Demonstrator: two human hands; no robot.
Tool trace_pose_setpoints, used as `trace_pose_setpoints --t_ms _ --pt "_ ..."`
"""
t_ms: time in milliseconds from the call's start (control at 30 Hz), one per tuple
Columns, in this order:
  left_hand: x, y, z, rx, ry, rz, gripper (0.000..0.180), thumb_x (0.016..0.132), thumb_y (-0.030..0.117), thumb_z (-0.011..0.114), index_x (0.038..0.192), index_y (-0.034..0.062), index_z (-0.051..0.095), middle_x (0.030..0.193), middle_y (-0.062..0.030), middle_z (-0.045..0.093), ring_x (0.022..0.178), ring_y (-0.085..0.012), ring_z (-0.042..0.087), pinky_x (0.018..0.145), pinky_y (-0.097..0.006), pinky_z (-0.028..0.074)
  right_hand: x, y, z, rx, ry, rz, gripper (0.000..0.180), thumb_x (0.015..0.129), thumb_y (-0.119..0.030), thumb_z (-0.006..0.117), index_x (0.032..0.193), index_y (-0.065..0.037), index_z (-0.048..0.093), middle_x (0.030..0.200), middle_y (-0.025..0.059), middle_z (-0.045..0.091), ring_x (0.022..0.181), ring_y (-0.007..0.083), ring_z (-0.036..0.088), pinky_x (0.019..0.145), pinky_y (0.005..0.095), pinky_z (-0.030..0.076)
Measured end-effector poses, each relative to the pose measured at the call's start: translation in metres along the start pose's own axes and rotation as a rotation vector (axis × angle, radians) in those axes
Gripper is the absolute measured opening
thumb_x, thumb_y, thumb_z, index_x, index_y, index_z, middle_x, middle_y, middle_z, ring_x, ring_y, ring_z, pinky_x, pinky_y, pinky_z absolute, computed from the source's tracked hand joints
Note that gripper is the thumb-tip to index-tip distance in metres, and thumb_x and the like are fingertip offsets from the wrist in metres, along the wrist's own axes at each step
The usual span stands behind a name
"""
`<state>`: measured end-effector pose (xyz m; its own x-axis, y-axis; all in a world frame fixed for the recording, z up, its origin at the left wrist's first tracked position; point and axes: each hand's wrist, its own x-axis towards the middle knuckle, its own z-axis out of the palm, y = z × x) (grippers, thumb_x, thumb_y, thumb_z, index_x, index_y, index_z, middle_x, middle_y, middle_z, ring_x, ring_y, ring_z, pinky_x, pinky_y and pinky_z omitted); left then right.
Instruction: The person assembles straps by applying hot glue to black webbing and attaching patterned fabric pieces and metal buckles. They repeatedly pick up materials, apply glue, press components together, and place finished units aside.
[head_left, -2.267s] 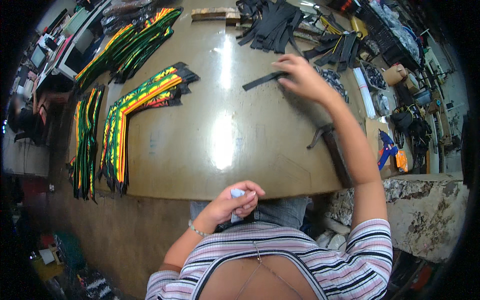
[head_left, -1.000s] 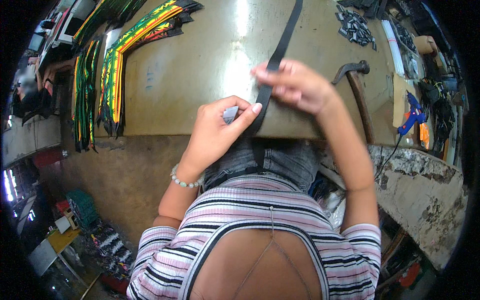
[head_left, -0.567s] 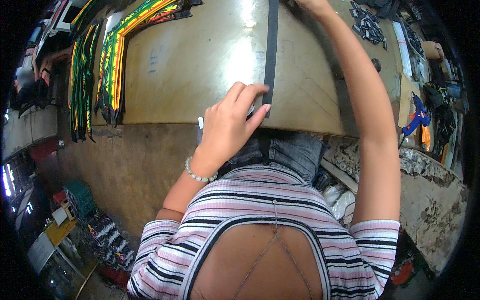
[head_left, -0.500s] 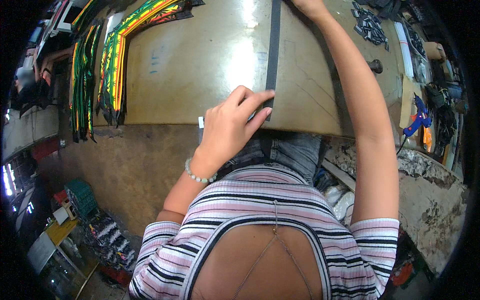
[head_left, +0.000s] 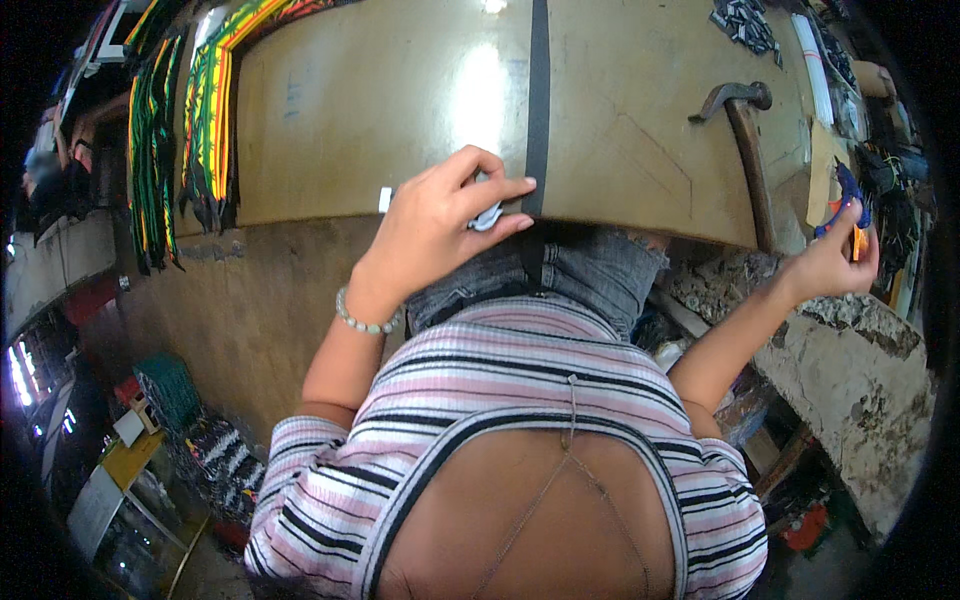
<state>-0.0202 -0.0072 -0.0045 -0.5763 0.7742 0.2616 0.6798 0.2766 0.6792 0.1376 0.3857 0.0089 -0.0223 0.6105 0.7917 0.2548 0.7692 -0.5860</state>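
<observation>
A long dark strap (head_left: 538, 100) runs lengthwise over the table and hangs past its near edge. My left hand (head_left: 440, 215) is at that edge, its index finger and thumb at the strap's left side. Curled in that hand is a small, pale grey-blue object (head_left: 487, 214), mostly hidden by the fingers. On the far right, my right hand (head_left: 830, 262) is closed around the blue glue gun (head_left: 848, 190), which has an orange part. Its fingers partly cover the tool.
A hammer (head_left: 748, 150) lies on the table (head_left: 380, 120), left of the glue gun. Several dark buckles (head_left: 748, 30) are heaped at the back right, near white sticks (head_left: 813, 70). Green, yellow and red patterned straps (head_left: 205, 130) drape over the left side. A concrete ledge (head_left: 840, 370) is at the right.
My right hand has come back from the strap's far end to the glue gun at the right. The hammer, mostly hidden by my arm before, now shows. My left hand stays by the strap.
</observation>
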Motion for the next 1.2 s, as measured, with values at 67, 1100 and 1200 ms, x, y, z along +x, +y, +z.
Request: trace_pose_setpoints --t_ms 67,1100,1200 --pt "-0.002 -0.002 0.000 0.005 -0.047 -0.014 0.036 0.073 0.018 0.084 0.107 0.0135 0.075 0.090 -0.0037 0.058 0.073 -0.0175 0.060 0.062 -0.029 0.050 0.022 0.072 -0.034 -0.587 0.106 0.046 0.076 0.067 -0.040 0.092 0.111 0.006 0.051 0.123 0.0244 0.045 0.113 0.0327 0.055 0.090 0.0402 0.051" --pt "-0.004 -0.005 0.003 -0.023 0.017 -0.006 0.027 0.073 0.017 0.082 0.097 0.0138 0.071 0.087 -0.0015 0.059 0.072 -0.0199 0.062 0.061 -0.032 0.052 -0.034 -0.119 0.125 0.322 -1.362 -0.279 0.050 0.088 -0.029 0.075 0.123 -0.004 0.049 0.093 0.0142 0.070 0.083 0.0262 0.071 0.075 0.0341 0.054" --pt "-0.004 -0.004 0.003 -0.023 0.022 -0.004 0.029 0.072 0.017 0.083 0.099 0.0135 0.072 0.086 -0.0020 0.060 0.071 -0.0202 0.062 0.062 -0.032 0.051 -0.029 -0.117 0.136 0.327 -1.351 -0.329 0.048 0.089 -0.027 0.073 0.123 -0.004 0.049 0.093 0.0166 0.071 0.080 0.0295 0.071 0.072 0.0358 0.054"
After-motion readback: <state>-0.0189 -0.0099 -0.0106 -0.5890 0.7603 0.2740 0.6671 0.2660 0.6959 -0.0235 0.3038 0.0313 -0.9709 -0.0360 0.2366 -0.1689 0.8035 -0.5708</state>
